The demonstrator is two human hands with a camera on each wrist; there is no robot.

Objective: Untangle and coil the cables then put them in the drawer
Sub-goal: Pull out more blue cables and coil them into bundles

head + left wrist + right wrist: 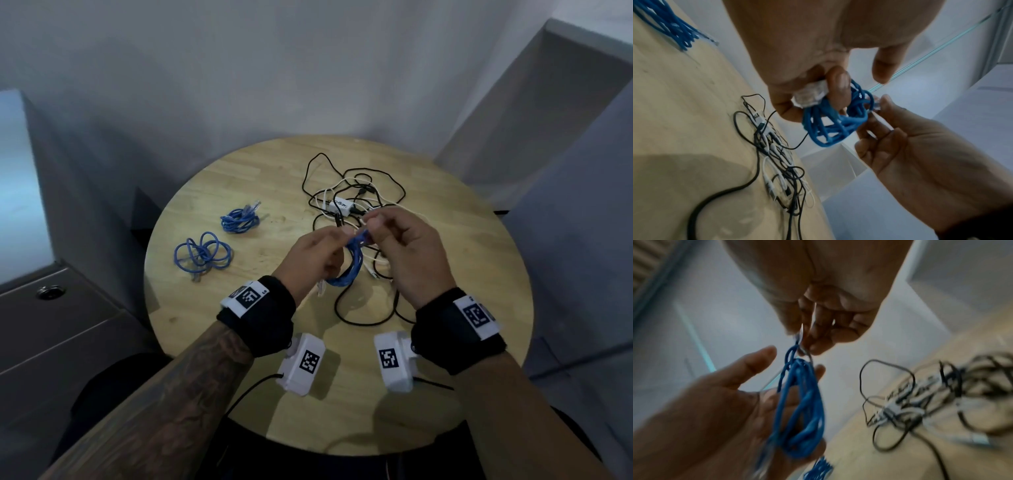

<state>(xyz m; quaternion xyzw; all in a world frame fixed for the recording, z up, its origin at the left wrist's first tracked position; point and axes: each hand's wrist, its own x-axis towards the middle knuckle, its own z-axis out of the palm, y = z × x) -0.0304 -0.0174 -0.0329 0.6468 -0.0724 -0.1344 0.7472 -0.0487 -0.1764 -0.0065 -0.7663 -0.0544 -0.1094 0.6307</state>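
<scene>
Two blue Ethernet coils (219,240) are laid left of the black-and-white tangle (352,205). A third blue coil (346,270) is gripped by the left hand (313,260), its end pinched by the right hand (407,253). Nothing is seen stowed yet.

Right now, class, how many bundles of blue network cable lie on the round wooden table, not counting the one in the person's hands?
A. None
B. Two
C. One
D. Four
B: two blue bundles lie apart on the round wooden table, a compact blue cable coil and a looser blue cable bundle, while the left hand and right hand hold a third blue cable.
</scene>
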